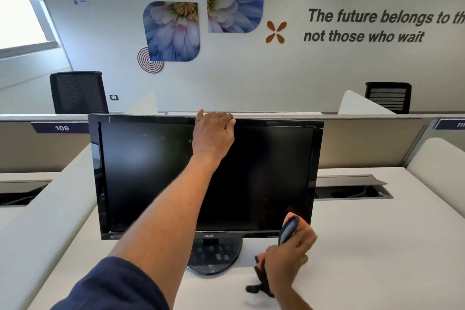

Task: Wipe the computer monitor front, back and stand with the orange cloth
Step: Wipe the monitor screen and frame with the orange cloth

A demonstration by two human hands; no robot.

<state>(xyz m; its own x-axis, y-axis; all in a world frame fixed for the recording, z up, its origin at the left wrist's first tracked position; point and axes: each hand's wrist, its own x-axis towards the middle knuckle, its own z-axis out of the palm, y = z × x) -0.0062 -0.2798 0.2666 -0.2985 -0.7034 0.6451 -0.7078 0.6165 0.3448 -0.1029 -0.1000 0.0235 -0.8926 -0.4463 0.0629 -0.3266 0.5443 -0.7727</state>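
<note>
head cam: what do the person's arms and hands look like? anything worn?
Left arm: dark navy short sleeve, bare forearm. Right arm: bare forearm, sleeve out of frame. Left grip and right grip are bare hands, no gloves or rings visible. Dark strip at right wrist: strap or cloth, cannot tell.

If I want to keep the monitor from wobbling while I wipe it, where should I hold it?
Probably the top edge, near the middle, coming from above. The monitor stands upright on one round stand, so it can rock, and that rim is thin enough to hook over. The left hand already has its grip there, off the screen.
</note>
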